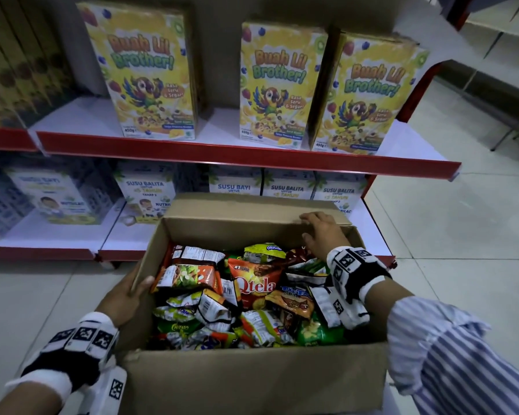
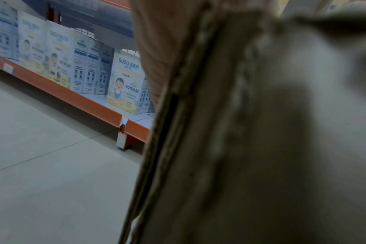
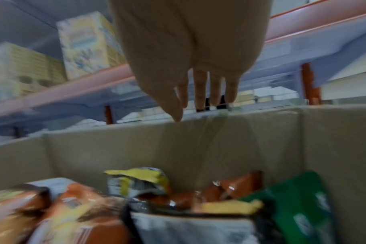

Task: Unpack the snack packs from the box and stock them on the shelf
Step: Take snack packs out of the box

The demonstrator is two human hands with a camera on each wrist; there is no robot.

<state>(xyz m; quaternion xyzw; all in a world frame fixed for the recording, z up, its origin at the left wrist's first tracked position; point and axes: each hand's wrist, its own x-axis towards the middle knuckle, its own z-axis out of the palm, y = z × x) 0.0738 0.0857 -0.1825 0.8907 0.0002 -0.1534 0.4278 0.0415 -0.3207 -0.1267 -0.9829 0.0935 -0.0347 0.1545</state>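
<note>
Your left hand point(image 1: 126, 296) grips the cardboard box point(image 1: 252, 381) at its left wall, thumb hooked inside the rim. Your right hand point(image 1: 322, 235) reaches over the far flap, fingers point(image 3: 200, 89) straight and slightly apart, holding nothing. Crinkly foil snack packs point(image 1: 252, 287) fill the box, before the red-edged shelf point(image 1: 246, 158).

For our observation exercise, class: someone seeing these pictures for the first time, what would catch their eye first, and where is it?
First, the open cardboard box in the foreground, heaped with bright snack packs, the red Qtela pack near the middle. The left hand holds the box's left wall, and the right hand reaches to its far flap with fingers extended. Above, three yellow cereal boxes stand on the red-edged shelf.
</note>
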